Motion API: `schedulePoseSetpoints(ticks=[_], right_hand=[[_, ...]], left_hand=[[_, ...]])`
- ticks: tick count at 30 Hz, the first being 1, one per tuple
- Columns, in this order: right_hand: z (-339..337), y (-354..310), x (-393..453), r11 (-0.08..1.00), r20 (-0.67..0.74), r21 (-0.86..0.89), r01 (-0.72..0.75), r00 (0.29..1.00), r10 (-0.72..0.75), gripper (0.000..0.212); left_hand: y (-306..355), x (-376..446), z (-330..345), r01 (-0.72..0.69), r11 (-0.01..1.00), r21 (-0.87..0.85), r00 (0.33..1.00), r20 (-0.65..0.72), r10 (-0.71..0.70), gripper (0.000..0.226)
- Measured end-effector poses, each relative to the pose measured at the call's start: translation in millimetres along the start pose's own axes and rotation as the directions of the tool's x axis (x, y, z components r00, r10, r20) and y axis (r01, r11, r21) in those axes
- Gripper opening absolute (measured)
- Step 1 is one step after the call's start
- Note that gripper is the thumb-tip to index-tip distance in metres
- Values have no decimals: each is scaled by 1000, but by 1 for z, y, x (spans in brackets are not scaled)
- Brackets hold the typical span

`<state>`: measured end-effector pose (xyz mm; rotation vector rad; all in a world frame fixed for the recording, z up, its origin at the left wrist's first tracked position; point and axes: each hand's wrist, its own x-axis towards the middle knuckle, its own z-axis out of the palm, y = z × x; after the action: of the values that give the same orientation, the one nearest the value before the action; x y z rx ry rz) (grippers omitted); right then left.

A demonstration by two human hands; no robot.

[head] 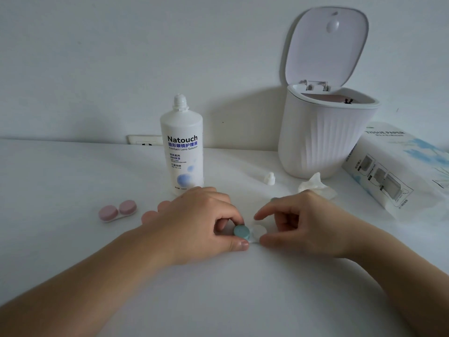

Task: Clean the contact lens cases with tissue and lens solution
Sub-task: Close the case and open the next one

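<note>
A teal-capped contact lens case (250, 232) lies on the white table (218, 288) between my hands. My left hand (199, 224) pinches its teal cap (241, 231) with thumb and fingers. My right hand (301, 224) holds the case's uncapped white well (259, 231) at the edge, fingers curled around it. A pink contact lens case (117, 210), both caps on, sits to the left. The lens solution bottle (182, 147) stands uncapped behind my left hand, its small white cap (269, 178) lying to the right. A crumpled tissue (315, 187) lies behind my right hand.
A white ribbed bin (323, 135) with its lid up stands at the back right. A tissue paper pack (398, 169) lies at the far right. A wall socket (145, 140) sits at the table's back edge.
</note>
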<state>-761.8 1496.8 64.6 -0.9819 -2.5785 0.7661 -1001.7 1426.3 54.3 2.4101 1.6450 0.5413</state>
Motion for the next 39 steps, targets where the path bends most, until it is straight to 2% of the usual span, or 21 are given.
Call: schedulePoseSetpoints(ticks=[7,11,14,19,27,32,39], right_hand=[[1,-3,0,1000,24,26,-5,1000,4,18],[2,-4,0,999,28,39,-19,999,18,21],[2,-4,0,998,28,61,-22,999,21,20],[4,-3,1,993,34,114,-9,999,5,15],[5,-1,1,989,24,147,-10,1000,6,14],[6,-2,2,989,20,144,-18,1000,15,13],[7,-4,1,989,-4,146,-28,1000,28,15]], left_hand=[[-1,1,2,-6,1000,-8,1000,-16,6,46],[-1,0,4,-49,995,-85,998,-39,46,39],[-1,1,6,-25,997,-74,1000,-19,23,39],[6,4,7,-16,995,-101,1000,-22,14,20],[17,-2,11,108,991,-84,993,-44,-111,18],[23,-7,14,96,995,-36,990,-103,-99,15],[22,-2,15,106,994,-37,988,-112,-110,18]])
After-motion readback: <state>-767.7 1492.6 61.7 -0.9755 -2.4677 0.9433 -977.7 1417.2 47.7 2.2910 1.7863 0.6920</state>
